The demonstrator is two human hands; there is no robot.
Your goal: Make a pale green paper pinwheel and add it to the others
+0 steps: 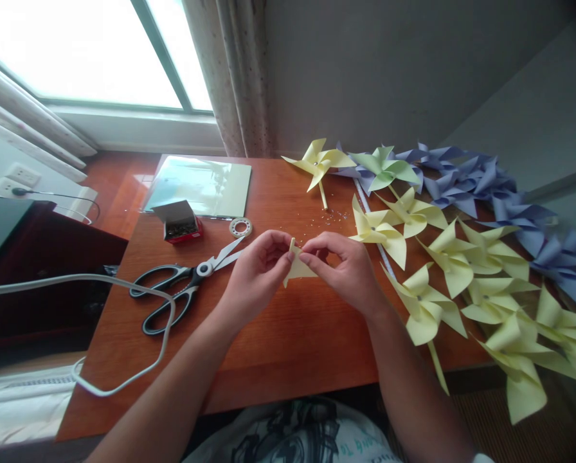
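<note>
Between both hands is a small piece of pale yellow paper point(301, 267), with a narrow rolled or folded edge standing up at its left side. My left hand point(258, 270) pinches that edge between thumb and fingers. On the other side, my right hand point(346, 267) is closed with thumb and forefinger on the paper's upper right part. The fingers cover some of the paper, so its full shape is hidden. Large scissors point(191, 276) with black and grey handles lie left of my left hand, blades spread, tips close to that hand.
Several yellow pinwheels point(420, 305), a green pinwheel point(384, 168) and several blue pinwheels point(461, 180) crowd the table's right side. A tape roll point(240, 227), an open red box point(184, 230) of small metal pieces and a plastic-covered paper pack point(201, 186) lie left. A white cable point(165, 341) crosses the left edge.
</note>
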